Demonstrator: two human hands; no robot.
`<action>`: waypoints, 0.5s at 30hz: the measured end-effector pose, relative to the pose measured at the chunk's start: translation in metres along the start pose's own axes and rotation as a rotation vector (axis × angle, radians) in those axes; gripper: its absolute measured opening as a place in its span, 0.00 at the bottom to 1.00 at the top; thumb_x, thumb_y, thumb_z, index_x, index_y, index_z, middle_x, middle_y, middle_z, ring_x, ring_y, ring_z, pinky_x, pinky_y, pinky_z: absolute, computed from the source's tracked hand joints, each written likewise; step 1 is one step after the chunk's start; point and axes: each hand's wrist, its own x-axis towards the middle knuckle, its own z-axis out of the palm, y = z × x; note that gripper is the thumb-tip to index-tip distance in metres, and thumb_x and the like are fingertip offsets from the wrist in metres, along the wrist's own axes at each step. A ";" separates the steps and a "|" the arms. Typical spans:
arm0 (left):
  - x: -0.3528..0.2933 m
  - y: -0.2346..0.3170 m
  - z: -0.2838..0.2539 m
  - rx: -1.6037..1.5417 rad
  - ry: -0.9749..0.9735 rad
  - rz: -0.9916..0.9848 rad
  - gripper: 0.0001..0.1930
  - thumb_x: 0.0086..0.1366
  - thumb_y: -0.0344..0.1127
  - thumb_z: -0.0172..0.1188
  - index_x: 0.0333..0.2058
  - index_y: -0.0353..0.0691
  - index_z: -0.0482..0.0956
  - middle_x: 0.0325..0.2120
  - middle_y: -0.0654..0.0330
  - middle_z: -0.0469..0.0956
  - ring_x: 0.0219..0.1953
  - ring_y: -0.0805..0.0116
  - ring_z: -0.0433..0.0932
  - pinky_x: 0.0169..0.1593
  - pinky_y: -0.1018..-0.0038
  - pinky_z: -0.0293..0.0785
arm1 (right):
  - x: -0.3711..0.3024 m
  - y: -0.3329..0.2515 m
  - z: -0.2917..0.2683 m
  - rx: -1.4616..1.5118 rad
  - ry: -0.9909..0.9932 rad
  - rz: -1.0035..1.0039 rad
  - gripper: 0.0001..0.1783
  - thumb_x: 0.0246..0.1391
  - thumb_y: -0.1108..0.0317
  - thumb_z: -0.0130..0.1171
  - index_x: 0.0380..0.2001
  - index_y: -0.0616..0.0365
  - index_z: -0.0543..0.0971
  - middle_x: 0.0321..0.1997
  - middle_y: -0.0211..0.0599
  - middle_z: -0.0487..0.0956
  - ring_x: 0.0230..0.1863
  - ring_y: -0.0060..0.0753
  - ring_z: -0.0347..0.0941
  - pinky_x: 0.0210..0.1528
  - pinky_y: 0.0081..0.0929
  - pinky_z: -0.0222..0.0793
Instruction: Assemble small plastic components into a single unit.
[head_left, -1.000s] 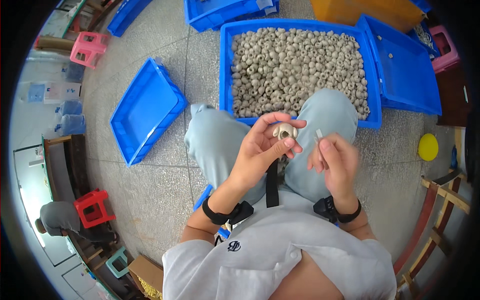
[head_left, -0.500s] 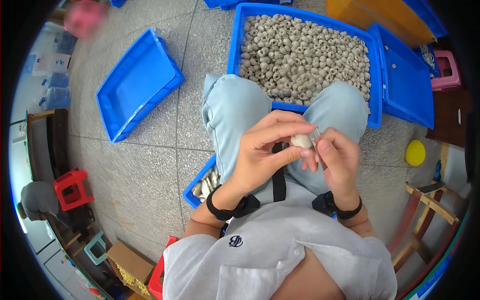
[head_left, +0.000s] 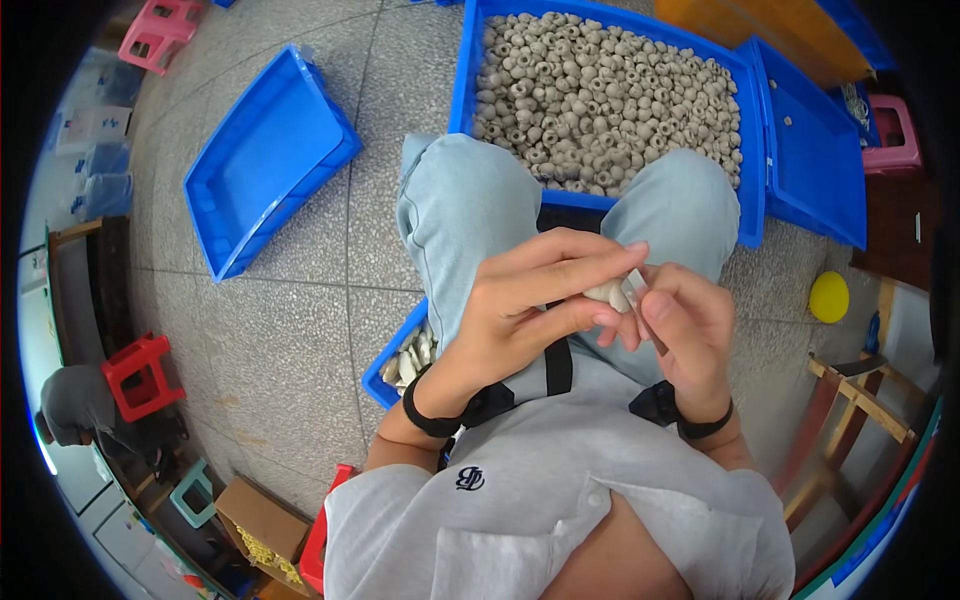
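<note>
Above my lap, my left hand pinches a small, rounded, off-white clay-like piece between thumb and fingers. Closed around a thin, flat, shiny blade, my right hand holds its edge against the right side of that piece. The fingers partly cover both. Beyond my knees, a large blue crate holds a heap of small grey, rounded pieces, many with a round hole. By my left thigh, pale, longer pieces lie in a smaller blue bin.
A blue crate lies on the speckled floor at left; another blue tray adjoins the large crate's right side. A yellow round object and a wooden frame are at right. A red stool stands near a bent-over person at left.
My right hand has shifted slightly right and down, and the blade is tilted more. My left fingers reach further over the off-white piece, which shows less.
</note>
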 end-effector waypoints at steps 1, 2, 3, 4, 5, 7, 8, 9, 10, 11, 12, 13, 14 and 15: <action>0.000 0.000 0.001 -0.003 0.003 -0.003 0.19 0.52 0.33 0.58 0.44 0.31 0.72 0.38 0.51 0.73 0.37 0.65 0.74 0.39 0.75 0.69 | 0.000 -0.001 0.000 0.002 -0.003 0.007 0.11 0.55 0.68 0.48 0.22 0.64 0.70 0.18 0.29 0.69 0.21 0.15 0.65 0.24 0.13 0.61; 0.000 -0.001 0.001 -0.007 0.005 -0.006 0.19 0.52 0.33 0.58 0.44 0.31 0.72 0.38 0.51 0.73 0.37 0.65 0.74 0.39 0.75 0.69 | 0.000 -0.001 0.001 0.004 -0.005 0.014 0.11 0.54 0.68 0.48 0.23 0.64 0.71 0.17 0.29 0.70 0.21 0.15 0.65 0.24 0.13 0.60; 0.000 -0.001 0.002 -0.010 0.008 -0.008 0.20 0.52 0.33 0.58 0.44 0.31 0.72 0.38 0.51 0.73 0.37 0.65 0.74 0.39 0.75 0.69 | 0.000 -0.002 0.001 0.006 -0.008 0.020 0.11 0.54 0.68 0.48 0.23 0.64 0.71 0.17 0.29 0.70 0.22 0.15 0.66 0.24 0.13 0.60; 0.000 -0.001 0.002 -0.004 0.005 -0.009 0.20 0.52 0.33 0.59 0.44 0.31 0.72 0.38 0.51 0.73 0.37 0.65 0.74 0.39 0.75 0.69 | 0.000 -0.001 0.000 -0.001 -0.012 0.019 0.11 0.54 0.68 0.48 0.23 0.64 0.71 0.17 0.29 0.70 0.22 0.15 0.66 0.24 0.13 0.61; 0.000 0.000 0.002 0.001 0.002 -0.011 0.20 0.52 0.33 0.59 0.44 0.31 0.72 0.38 0.50 0.73 0.37 0.65 0.74 0.39 0.75 0.69 | 0.000 0.000 -0.001 -0.008 -0.016 0.017 0.11 0.54 0.68 0.48 0.23 0.64 0.71 0.17 0.29 0.70 0.22 0.15 0.66 0.24 0.13 0.61; 0.000 0.000 0.002 0.010 -0.003 -0.002 0.20 0.52 0.33 0.59 0.44 0.31 0.72 0.38 0.50 0.73 0.37 0.65 0.74 0.39 0.75 0.69 | -0.001 0.000 -0.001 -0.011 -0.014 0.016 0.11 0.54 0.69 0.48 0.23 0.65 0.71 0.18 0.30 0.70 0.22 0.16 0.66 0.25 0.13 0.62; 0.000 -0.001 0.002 0.014 -0.006 0.008 0.20 0.51 0.33 0.59 0.44 0.31 0.72 0.38 0.50 0.73 0.37 0.65 0.74 0.39 0.75 0.69 | -0.001 0.000 0.000 -0.007 -0.007 0.016 0.10 0.54 0.69 0.48 0.23 0.65 0.71 0.18 0.30 0.70 0.22 0.16 0.66 0.25 0.14 0.63; 0.001 -0.002 0.002 0.017 -0.010 0.017 0.20 0.51 0.33 0.59 0.44 0.32 0.72 0.38 0.50 0.73 0.37 0.65 0.74 0.39 0.75 0.69 | -0.001 -0.001 0.001 -0.002 0.001 0.016 0.10 0.54 0.69 0.48 0.23 0.65 0.71 0.18 0.30 0.71 0.22 0.16 0.67 0.26 0.14 0.64; 0.001 -0.002 0.002 0.022 -0.016 0.018 0.20 0.51 0.30 0.59 0.44 0.34 0.72 0.38 0.52 0.72 0.36 0.67 0.73 0.36 0.77 0.70 | -0.001 -0.002 0.001 -0.006 -0.005 0.014 0.10 0.54 0.70 0.48 0.23 0.66 0.71 0.18 0.31 0.71 0.22 0.16 0.67 0.26 0.14 0.64; 0.001 -0.001 0.002 0.026 -0.023 0.019 0.20 0.51 0.27 0.58 0.45 0.36 0.72 0.38 0.53 0.71 0.36 0.68 0.73 0.34 0.78 0.71 | -0.002 -0.003 0.000 -0.010 -0.011 0.012 0.10 0.55 0.70 0.48 0.23 0.66 0.71 0.18 0.31 0.71 0.22 0.16 0.67 0.27 0.14 0.65; 0.001 -0.001 0.002 0.030 -0.029 0.021 0.20 0.50 0.25 0.58 0.46 0.38 0.72 0.38 0.54 0.71 0.35 0.70 0.72 0.31 0.80 0.73 | -0.002 -0.003 0.000 -0.014 -0.018 0.010 0.10 0.55 0.70 0.47 0.23 0.66 0.71 0.18 0.31 0.71 0.22 0.16 0.67 0.27 0.14 0.65; 0.001 -0.001 0.002 0.036 -0.026 0.025 0.21 0.50 0.25 0.59 0.45 0.38 0.72 0.38 0.54 0.71 0.35 0.69 0.72 0.32 0.80 0.72 | -0.001 -0.003 0.000 -0.019 -0.024 -0.009 0.11 0.55 0.70 0.47 0.24 0.66 0.71 0.18 0.31 0.71 0.23 0.16 0.67 0.27 0.14 0.65; 0.001 -0.002 0.002 0.041 -0.024 0.030 0.21 0.49 0.25 0.59 0.45 0.39 0.72 0.38 0.54 0.71 0.36 0.69 0.72 0.33 0.80 0.72 | -0.001 -0.003 0.000 -0.023 -0.030 -0.028 0.11 0.55 0.70 0.47 0.24 0.67 0.71 0.19 0.32 0.71 0.23 0.16 0.67 0.27 0.14 0.65; 0.001 -0.003 0.002 0.046 -0.021 0.035 0.21 0.49 0.25 0.59 0.45 0.39 0.73 0.38 0.54 0.71 0.36 0.68 0.72 0.34 0.79 0.72 | 0.000 -0.003 0.000 -0.029 -0.036 -0.048 0.11 0.55 0.70 0.47 0.24 0.67 0.71 0.19 0.32 0.71 0.23 0.16 0.67 0.27 0.14 0.65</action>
